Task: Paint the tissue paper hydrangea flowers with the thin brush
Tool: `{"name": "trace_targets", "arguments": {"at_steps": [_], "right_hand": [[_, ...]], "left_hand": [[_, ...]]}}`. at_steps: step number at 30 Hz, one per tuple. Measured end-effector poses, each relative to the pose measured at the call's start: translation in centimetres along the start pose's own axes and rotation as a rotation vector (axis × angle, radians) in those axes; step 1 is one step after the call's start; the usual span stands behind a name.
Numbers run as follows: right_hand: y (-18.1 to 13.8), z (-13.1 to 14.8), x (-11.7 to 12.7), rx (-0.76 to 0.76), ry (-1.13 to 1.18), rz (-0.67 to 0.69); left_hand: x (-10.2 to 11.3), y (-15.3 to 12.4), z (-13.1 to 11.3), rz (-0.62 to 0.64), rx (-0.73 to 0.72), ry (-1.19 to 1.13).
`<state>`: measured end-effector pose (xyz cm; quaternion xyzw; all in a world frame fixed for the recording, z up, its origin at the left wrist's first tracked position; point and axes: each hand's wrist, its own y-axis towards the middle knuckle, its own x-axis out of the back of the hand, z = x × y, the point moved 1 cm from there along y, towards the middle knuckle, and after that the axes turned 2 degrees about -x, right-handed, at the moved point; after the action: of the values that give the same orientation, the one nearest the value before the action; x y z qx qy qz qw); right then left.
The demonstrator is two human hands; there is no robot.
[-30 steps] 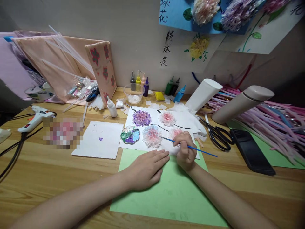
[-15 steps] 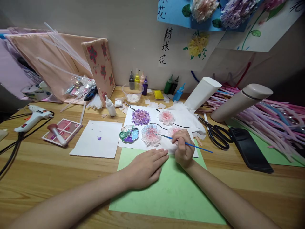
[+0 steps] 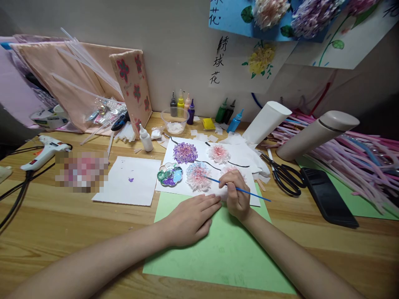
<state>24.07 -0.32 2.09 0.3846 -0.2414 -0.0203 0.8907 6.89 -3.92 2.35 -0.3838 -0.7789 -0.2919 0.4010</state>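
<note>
My right hand [image 3: 236, 193] pinches a blue paintbrush [image 3: 254, 194], its tip at a fluffy paper flower [image 3: 199, 176] that is pink and white with light blue at its upper part. Flat and palm down, my left hand [image 3: 193, 218] rests across the lower edge of the white sheet [image 3: 181, 192] and the green paper [image 3: 218, 257]. Also on the sheet are a purple flower [image 3: 185, 153], a pink flower [image 3: 219, 154] and another pink one partly hidden behind my right hand. A flower-shaped palette [image 3: 169, 174] with green, purple and blue paint lies at the sheet's left.
Left are a white paper [image 3: 126, 182], a glue gun [image 3: 43, 153] and a white bottle [image 3: 145, 139]. Scissors [image 3: 285, 176], a black phone [image 3: 328, 197] and a tumbler [image 3: 314, 135] sit right. Paint bottles [image 3: 191, 111] and a clear bowl [image 3: 175, 121] stand behind.
My right hand and the paintbrush have shifted slightly left, the tip staying at the pink and blue flower. My left hand lies as before.
</note>
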Motion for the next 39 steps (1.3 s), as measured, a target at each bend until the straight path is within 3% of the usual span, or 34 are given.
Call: {"name": "trace_targets", "arguments": {"at_steps": [6,10,15,20,26,28,34,39], "right_hand": [[-0.2,-0.1,0.1,-0.011,0.011,-0.077],[-0.1,0.0,0.0,0.006,-0.001,0.006],[-0.1,0.1,0.2,-0.008,-0.001,-0.066],[-0.1,0.1,0.0,0.000,-0.025,-0.007],[-0.4,-0.1,0.1,-0.003,0.005,-0.123],[-0.5,0.1,-0.2,0.008,0.018,-0.072],[-0.3,2.1,-2.2,0.000,-0.007,0.265],[-0.2,2.5,-2.9,-0.043,-0.066,0.338]], "left_hand": [[0.0,0.0,-0.1,0.011,0.008,0.006],[0.1,0.0,-0.1,0.017,0.006,0.014],[0.0,0.0,-0.1,0.021,0.013,0.017],[0.0,-0.1,0.0,-0.001,0.001,0.001],[0.1,-0.1,-0.1,-0.006,-0.001,0.001],[0.2,0.0,-0.2,-0.026,-0.010,0.000],[0.0,0.3,0.0,-0.024,0.003,0.008],[-0.4,0.2,0.2,-0.005,0.008,0.050]]}}
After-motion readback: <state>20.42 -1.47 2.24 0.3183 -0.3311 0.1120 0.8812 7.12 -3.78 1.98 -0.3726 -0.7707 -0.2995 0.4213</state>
